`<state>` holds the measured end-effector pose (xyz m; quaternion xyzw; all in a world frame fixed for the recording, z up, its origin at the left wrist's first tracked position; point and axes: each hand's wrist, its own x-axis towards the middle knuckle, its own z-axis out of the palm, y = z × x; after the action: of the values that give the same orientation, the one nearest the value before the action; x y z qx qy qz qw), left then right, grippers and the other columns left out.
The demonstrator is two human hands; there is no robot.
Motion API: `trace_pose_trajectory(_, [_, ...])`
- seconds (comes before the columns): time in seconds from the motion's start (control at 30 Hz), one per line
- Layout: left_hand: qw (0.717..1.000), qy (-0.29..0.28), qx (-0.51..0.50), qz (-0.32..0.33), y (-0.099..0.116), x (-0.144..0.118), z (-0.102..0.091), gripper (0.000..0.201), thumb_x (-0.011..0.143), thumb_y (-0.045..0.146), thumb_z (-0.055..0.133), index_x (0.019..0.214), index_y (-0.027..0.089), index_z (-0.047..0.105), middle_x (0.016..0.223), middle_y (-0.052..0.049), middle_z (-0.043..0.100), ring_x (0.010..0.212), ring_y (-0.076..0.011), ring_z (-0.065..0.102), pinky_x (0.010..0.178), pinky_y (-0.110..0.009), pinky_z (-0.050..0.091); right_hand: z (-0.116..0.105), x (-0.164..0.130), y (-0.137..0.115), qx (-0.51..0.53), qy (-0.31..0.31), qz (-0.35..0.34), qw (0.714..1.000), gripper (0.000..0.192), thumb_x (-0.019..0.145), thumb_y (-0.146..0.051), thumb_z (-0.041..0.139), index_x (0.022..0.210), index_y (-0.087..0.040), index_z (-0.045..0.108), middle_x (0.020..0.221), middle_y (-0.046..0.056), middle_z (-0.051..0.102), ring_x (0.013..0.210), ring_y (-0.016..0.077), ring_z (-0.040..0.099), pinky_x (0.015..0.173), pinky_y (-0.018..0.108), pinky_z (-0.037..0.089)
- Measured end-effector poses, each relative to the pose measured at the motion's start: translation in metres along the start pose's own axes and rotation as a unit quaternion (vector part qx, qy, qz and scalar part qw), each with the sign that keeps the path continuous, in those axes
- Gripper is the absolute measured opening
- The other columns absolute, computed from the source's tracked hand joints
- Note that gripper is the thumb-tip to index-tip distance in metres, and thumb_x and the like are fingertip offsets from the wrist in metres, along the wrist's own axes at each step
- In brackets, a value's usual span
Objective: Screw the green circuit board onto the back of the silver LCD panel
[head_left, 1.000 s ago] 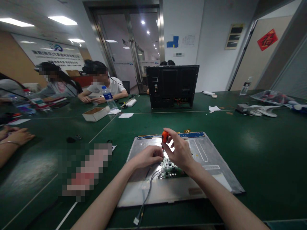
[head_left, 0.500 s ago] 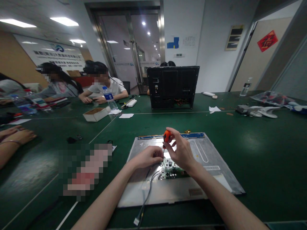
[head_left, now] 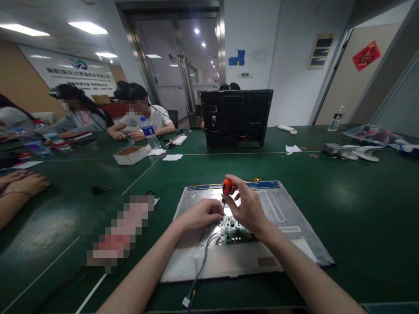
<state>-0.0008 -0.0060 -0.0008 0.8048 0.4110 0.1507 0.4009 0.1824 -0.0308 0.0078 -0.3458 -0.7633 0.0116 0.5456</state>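
Note:
A silver display panel lies flat on the table in front of me, with a green circuit board on its middle. My right hand grips the orange-and-black handle of a screwdriver. The screwdriver stands nearly upright, its shaft pointing down at the board's upper left corner. Close to the tip, my left hand has its thumb and fingers pinched together; whatever lies between them is hidden. A grey cable runs from the board over the panel's near edge and ends in a white connector.
A black monitor housing stands across the green table. An open box, a water bottle and paper scraps lie at the back left. Another person's hands rest at the left edge. Grey and white parts lie at the right.

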Motion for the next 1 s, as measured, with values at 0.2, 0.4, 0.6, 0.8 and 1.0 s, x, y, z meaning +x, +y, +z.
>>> trace_pose_trajectory(0.2, [1.0, -0.001, -0.002, -0.001, 0.0008, -0.0003, -0.0004, 0.005, 0.077, 0.022, 0.06, 0.078, 0.017, 0.061, 0.069, 0.002, 0.058, 0.064, -0.0157, 0.053, 0.064, -0.028, 0.041, -0.0006, 0.0008, 0.0, 0.0, -0.001, -0.009, 1.0, 0.043, 0.089, -0.019, 0.055, 0.131, -0.019, 0.044, 0.09, 0.006, 0.067, 0.069, 0.0164, 0.062, 0.057, 0.027, 0.051])
trace_pose_trajectory(0.4, [1.0, -0.006, 0.004, -0.002, -0.0016, 0.001, -0.0004, 0.004, 0.078, 0.021, 0.06, 0.076, 0.017, 0.062, 0.068, 0.002, 0.058, 0.064, -0.0156, 0.054, 0.063, -0.027, 0.042, 0.0011, -0.0002, 0.0018, -0.016, -0.008, 0.009, 1.0, 0.043, 0.089, -0.024, 0.059, 0.129, -0.021, 0.045, 0.089, 0.004, 0.066, 0.068, 0.0155, 0.062, 0.056, 0.025, 0.05])
trace_pose_trajectory(0.6, [1.0, 0.0, 0.006, -0.004, -0.001, -0.0002, -0.0001, 0.005, 0.079, 0.021, 0.059, 0.078, 0.017, 0.062, 0.071, 0.001, 0.061, 0.065, -0.0159, 0.056, 0.063, -0.027, 0.043, 0.0018, -0.0002, 0.0021, -0.021, -0.008, 0.019, 1.0, 0.04, 0.091, -0.028, 0.058, 0.127, -0.021, 0.044, 0.081, 0.001, 0.064, 0.062, 0.0143, 0.06, 0.053, 0.023, 0.048])
trace_pose_trajectory(0.8, [1.0, -0.007, 0.013, -0.005, -0.0002, -0.0001, -0.0003, 0.005, 0.076, 0.018, 0.059, 0.077, 0.017, 0.064, 0.068, 0.001, 0.06, 0.065, -0.016, 0.055, 0.061, -0.026, 0.043, 0.0019, -0.0009, 0.0028, -0.014, 0.009, 0.026, 1.0, 0.039, 0.092, -0.03, 0.057, 0.127, -0.021, 0.043, 0.081, 0.001, 0.064, 0.063, 0.015, 0.062, 0.054, 0.024, 0.049])
trace_pose_trajectory(1.0, [1.0, -0.002, 0.023, -0.004, -0.004, -0.0006, -0.0018, 0.009, 0.077, 0.021, 0.06, 0.082, 0.017, 0.065, 0.07, 0.0, 0.06, 0.065, -0.0163, 0.055, 0.061, -0.026, 0.043, 0.0, -0.0011, 0.0043, -0.003, 0.028, 0.037, 0.999, 0.04, 0.093, -0.032, 0.057, 0.128, -0.021, 0.042, 0.081, 0.001, 0.064, 0.063, 0.0148, 0.062, 0.055, 0.025, 0.052])
